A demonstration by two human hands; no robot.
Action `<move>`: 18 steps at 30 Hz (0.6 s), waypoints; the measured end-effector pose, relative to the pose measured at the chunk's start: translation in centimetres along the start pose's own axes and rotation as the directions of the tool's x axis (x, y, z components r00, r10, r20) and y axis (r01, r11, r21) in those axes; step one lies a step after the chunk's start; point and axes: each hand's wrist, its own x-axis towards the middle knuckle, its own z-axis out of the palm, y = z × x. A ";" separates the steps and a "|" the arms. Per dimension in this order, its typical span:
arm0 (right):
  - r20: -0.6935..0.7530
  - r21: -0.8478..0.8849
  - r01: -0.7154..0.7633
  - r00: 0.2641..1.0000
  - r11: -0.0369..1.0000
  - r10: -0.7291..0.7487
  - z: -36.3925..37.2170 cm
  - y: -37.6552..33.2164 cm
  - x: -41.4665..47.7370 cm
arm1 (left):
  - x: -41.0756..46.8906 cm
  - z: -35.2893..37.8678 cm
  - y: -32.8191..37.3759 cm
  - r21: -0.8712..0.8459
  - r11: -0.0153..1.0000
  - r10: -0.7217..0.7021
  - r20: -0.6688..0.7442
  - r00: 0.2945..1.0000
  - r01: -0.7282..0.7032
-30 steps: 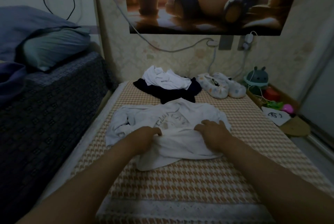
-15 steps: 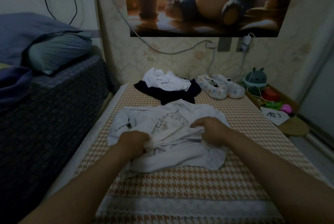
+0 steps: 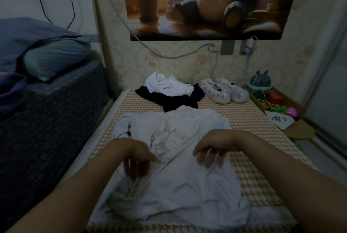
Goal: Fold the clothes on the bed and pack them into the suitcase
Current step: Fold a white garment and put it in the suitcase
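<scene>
- The white shirt (image 3: pixel 187 185) lies spread out, print side up, on the checked bed mat (image 3: pixel 253 120); its near hem is rumpled and a long crease runs slantwise across its front.
- The left hand (image 3: pixel 137 157) hangs over the shirt's left half, beside the faded print (image 3: pixel 167 146). Its fingers point down, loose and apart, and grip nothing. Whether the tips brush the cloth is lost in blur.
- The right hand (image 3: pixel 212 148) hangs over the shirt's right half, wrist bent and fingers dangling spread – it holds nothing either.
- Just beyond the shirt's collar lies a dark garment (image 3: pixel 174 101), touching or nearly touching it, with a crumpled white garment (image 3: pixel 169 86) heaped on top.
- Beyond the shirt and to the right, a pair of pale slippers (image 3: pixel 223 90) sits against the wall.
- Further right of the shirt, off the mat, stand a round eared toy (image 3: pixel 261 82) and a sheet of paper (image 3: pixel 279 120) with a scribble on it.
- Well to the shirt's left, on a higher bed, rests a grey-green pillow (image 3: pixel 54 58).
- On the wall beyond the shirt hangs a poster (image 3: pixel 206 3).
</scene>
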 end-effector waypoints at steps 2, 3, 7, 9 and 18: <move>-0.389 -0.181 0.026 0.916 0.983 -0.096 -1.6 1.1 1.1 | 1.1 -0.1 1.1 0.119 0.971 0.232 -0.243 0.942 -0.208; -0.516 -0.314 -0.058 0.848 0.948 -0.119 -2.6 2.2 2.0 | 1.7 -0.2 1.9 0.192 0.935 0.348 -0.325 0.879 -0.299; -0.673 -0.485 -0.366 0.736 0.794 -0.072 -5.1 6.7 4.9 | 4.8 0.0 5.9 0.356 0.837 0.544 -0.452 0.707 -0.416; -0.689 -0.473 -0.380 0.722 0.795 -0.066 -5.5 8.1 6.2 | 6.7 0.5 8.1 0.339 0.841 0.539 -0.453 0.710 -0.422; -0.637 -0.401 -0.024 0.726 0.916 -0.259 -7.4 9.9 8.6 | 13.2 4.1 15.8 0.394 0.820 0.571 -0.495 0.656 -0.416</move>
